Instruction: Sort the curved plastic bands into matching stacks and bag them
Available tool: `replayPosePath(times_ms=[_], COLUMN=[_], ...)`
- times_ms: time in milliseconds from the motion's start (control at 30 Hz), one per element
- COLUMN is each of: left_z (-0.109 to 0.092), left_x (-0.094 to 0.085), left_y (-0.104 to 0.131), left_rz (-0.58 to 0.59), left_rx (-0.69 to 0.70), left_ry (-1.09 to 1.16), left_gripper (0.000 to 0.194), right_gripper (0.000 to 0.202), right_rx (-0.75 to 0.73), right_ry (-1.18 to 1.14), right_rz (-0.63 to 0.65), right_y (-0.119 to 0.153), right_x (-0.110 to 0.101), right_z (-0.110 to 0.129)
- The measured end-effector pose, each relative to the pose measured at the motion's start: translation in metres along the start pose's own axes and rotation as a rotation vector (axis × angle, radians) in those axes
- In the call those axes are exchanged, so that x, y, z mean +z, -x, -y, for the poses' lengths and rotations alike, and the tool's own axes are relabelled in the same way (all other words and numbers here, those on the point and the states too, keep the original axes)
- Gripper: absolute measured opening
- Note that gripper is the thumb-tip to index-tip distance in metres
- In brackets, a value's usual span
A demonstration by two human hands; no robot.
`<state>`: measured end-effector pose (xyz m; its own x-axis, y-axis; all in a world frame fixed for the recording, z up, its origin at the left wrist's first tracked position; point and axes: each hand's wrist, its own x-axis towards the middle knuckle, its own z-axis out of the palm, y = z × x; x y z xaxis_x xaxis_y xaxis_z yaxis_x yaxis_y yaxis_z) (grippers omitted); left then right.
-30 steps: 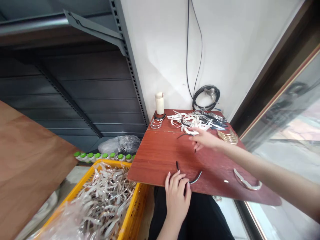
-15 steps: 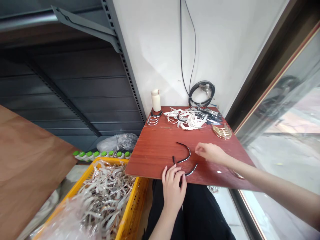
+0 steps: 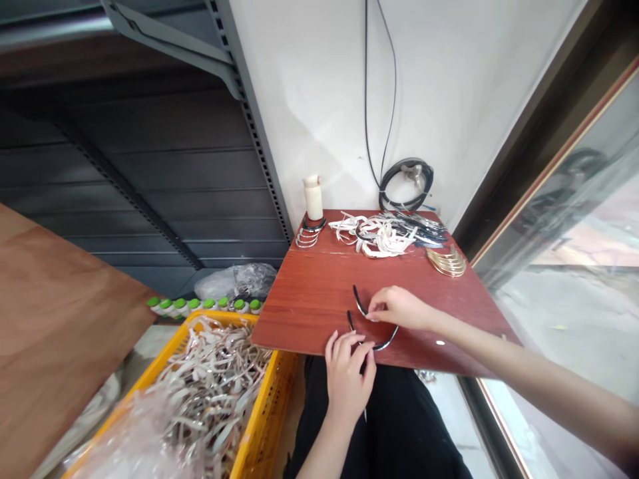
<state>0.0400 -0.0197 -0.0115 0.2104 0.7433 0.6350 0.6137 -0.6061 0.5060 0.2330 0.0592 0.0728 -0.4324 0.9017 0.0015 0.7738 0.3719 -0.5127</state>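
My left hand (image 3: 347, 372) lies at the table's front edge, its bent fingers on a thin, glossy black headband (image 3: 384, 344). Part of that curved band is hidden beneath the fingers; both its ends stick out. Just beyond it, my right hand (image 3: 399, 307) pinches a second black headband (image 3: 358, 299) between thumb and fingers. One end of this second band points away from me, and the rest is covered by the hand. Both hands work over the red-brown table (image 3: 304, 299).
White strips (image 3: 384, 239), dark bands (image 3: 419, 229) and gold bands (image 3: 448, 262) lie toward the table's back. A cream bottle (image 3: 313, 198) stands at back left by silver bands (image 3: 306, 238). Left below, a yellow crate (image 3: 259, 406) holds many bands. Coiled cable (image 3: 382, 199) hangs against the wall.
My right hand has moved left and closed on the farther black headband, which has turned and shifted. My left hand stays on the nearer one.
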Motion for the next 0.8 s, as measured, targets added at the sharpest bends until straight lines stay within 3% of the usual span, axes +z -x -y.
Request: replayPosePath(times_ms=[133,267,400,533,667,800], left_z=[0.002,0.002,0.001,0.001,0.0,0.0], left_x=[0.001,0.0,-0.001,-0.002,-0.003,-0.004], left_y=[0.0,-0.001,-0.003,-0.004,-0.004,-0.005], left_rz=[-0.023,-0.047,0.0,0.034,0.022,0.007], left_rx=[-0.007,-0.019,0.027,0.047,0.045,0.046], left_ry=[0.004,0.008,-0.023,-0.032,-0.029,-0.04], left_gripper=[0.017,0.012,0.023,0.025,0.026,0.025], right_gripper=[0.017,0.023,0.022,0.027,0.029,0.025], right_rx=[0.066,0.005,0.164,0.299,0.333,0.377], right_ry=[-0.083,-0.184,0.086,0.361,0.459,0.487], right_rz=[0.146,0.233,-0.057,-0.329,-0.42,-0.448], right_y=[0.01,0.009,-0.017,-0.071,-0.128,-0.162], right_x=[0.016,0.01,-0.014,-0.038,-0.049,-0.044], right_z=[0.027,0.026,-0.003,-0.035,-0.052,-0.06])
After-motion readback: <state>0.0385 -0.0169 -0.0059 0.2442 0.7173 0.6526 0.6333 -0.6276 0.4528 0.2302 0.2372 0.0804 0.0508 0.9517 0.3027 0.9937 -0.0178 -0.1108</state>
